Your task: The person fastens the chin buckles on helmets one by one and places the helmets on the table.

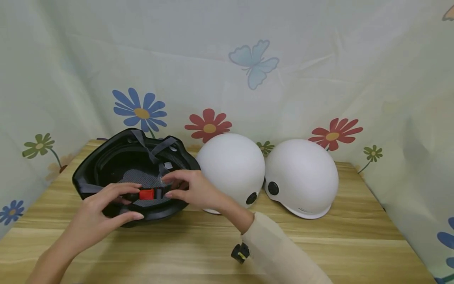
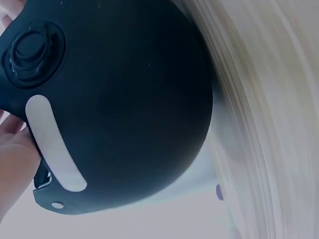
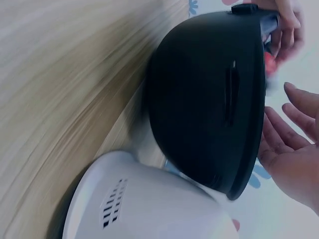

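A black helmet (image 1: 85,169) lies upside down on the wooden table, its padded inside facing up and grey straps crossing it. The chin strap's red buckle (image 1: 146,194) lies across the opening. My left hand (image 1: 103,211) is at the buckle's left end, fingertips right by it and thumb apart near the front rim. From the other side my right hand (image 1: 193,189) reaches over the rim, thumb and forefinger apart beside the strap. The right wrist view shows that right hand (image 3: 294,139) with fingers spread, away from the red buckle (image 3: 269,63).
Two white helmets, a nearer one (image 1: 230,169) and another (image 1: 301,177), stand side by side to the right of the black one. A flower-printed curtain (image 1: 198,79) hangs behind the table (image 1: 198,256). In the left wrist view a round black knob (image 2: 30,52) sits on the black helmet's shell.
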Motion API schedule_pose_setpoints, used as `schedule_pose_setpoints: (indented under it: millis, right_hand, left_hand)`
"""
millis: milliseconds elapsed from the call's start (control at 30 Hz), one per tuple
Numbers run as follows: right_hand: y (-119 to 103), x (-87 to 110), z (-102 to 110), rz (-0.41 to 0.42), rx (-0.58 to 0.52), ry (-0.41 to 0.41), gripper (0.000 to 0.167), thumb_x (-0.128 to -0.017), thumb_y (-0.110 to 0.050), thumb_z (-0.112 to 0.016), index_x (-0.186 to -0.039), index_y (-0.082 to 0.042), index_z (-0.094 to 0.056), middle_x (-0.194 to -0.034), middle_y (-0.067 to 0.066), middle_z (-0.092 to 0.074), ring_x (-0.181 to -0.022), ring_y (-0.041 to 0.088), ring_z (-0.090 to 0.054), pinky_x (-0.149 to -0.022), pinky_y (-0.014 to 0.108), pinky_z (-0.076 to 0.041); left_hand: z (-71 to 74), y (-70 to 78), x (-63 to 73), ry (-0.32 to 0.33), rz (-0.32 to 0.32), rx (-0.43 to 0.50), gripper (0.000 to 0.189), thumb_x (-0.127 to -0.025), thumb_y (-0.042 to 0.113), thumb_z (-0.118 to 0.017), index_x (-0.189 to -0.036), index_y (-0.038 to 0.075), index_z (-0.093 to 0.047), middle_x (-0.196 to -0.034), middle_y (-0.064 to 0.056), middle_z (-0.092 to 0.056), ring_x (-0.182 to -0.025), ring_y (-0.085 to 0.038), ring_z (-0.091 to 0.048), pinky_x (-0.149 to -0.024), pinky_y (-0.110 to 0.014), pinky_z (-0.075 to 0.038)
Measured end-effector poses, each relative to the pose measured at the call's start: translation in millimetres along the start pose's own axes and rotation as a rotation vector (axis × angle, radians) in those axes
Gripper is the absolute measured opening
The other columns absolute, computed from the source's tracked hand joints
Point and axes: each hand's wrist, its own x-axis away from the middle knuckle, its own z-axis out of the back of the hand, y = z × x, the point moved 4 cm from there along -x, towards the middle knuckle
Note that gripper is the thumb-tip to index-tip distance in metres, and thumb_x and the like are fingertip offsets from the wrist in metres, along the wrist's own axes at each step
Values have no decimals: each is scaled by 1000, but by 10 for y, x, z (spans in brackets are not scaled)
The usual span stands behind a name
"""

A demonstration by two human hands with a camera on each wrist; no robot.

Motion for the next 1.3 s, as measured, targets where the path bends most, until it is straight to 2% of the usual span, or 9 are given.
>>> schedule_pose_setpoints:
  millis: [200, 333, 500, 667, 833, 933, 1067, 1200, 1300]
  right_hand:
    - [76, 77, 155, 16, 97, 54, 33, -82, -8, -68, -114, -2, -60, -111, 8, -60, -101, 22, -54, -85, 27, -46]
    - [144, 126, 236, 21, 150, 64, 33, -81, -10, -69, -113, -3, -61, -113, 5, -60, -108, 19, -50, -91, 26, -41]
    - [266, 204, 301, -8, 163, 40, 34, -81, -11, -70, -112, -4, -62, -113, 4, -60, -103, 20, -46, -85, 28, -41]
    - [347, 277, 349, -1, 103, 12, 35, -80, -8, -70, -113, -3, -60, -114, 7, -58, -98, 23, -49, -83, 30, -45]
    - [379, 332, 338, 24, 37, -53, 38, -80, -4, -69, -116, -2, -58, -123, 9, -53, -101, 21, -51, -87, 29, -45]
    - [398, 354, 311, 18, 18, -79, 39, -81, -4, -68, -119, -2, -56, -127, 9, -50, -101, 18, -52, -88, 26, -44]
    - [406, 365, 278, 39, -30, -78, 39, -82, -1, -66, -119, 0, -56, -127, 10, -50, -102, 20, -53, -90, 27, -44]
    - [383, 353, 245, 74, -80, -80, 39, -82, 1, -65, -119, 2, -55, -127, 12, -50, -104, 22, -52, -92, 30, -43]
    - [365, 348, 227, 83, -85, -78, 39, -81, 1, -66, -119, 2, -54, -127, 12, -50, -105, 22, -52, -92, 29, -43]
  left_hand:
    - [66, -46, 50, -41, 5, -58, 39, -63, 7, -82, -99, 16, -68, -119, 2, -56, -100, 2, -52, -82, -5, -36]
    - [127, -68, 69, -46, 4, -71, 47, -63, 5, -81, -106, 18, -67, -122, 1, -55, -118, 2, -38, -91, -4, -24]
    - [198, -150, 119, -30, 31, -80, 61, -64, 4, -80, -119, 21, -60, -123, 6, -53, -118, 5, -36, -92, -3, -22]
    - [275, -242, 183, 38, 43, -129, 60, -63, 2, -80, -119, 16, -61, -123, 14, -49, -117, 9, -34, -90, -2, -23]
    - [333, -266, 205, 102, 44, -187, 55, -63, 3, -80, -115, 9, -63, -119, -1, -55, -116, 11, -34, -89, -1, -23]
    - [349, -198, 193, 113, 56, -207, 55, -61, 8, -82, -113, 8, -64, -116, -9, -57, -117, 8, -35, -91, -3, -21]
    - [301, -1, 142, 88, 16, -194, 60, -56, 11, -85, -112, 10, -65, -116, -7, -57, -116, 5, -38, -93, -4, -23]
    - [165, 191, 106, 31, -41, -166, 63, -55, 12, -85, -114, 15, -64, -116, -2, -57, -114, 3, -41, -91, -3, -26]
    - [29, 266, 99, -15, -44, -149, 64, -57, 17, -85, -116, 19, -62, -115, 1, -58, -110, -1, -44, -91, -3, -25]
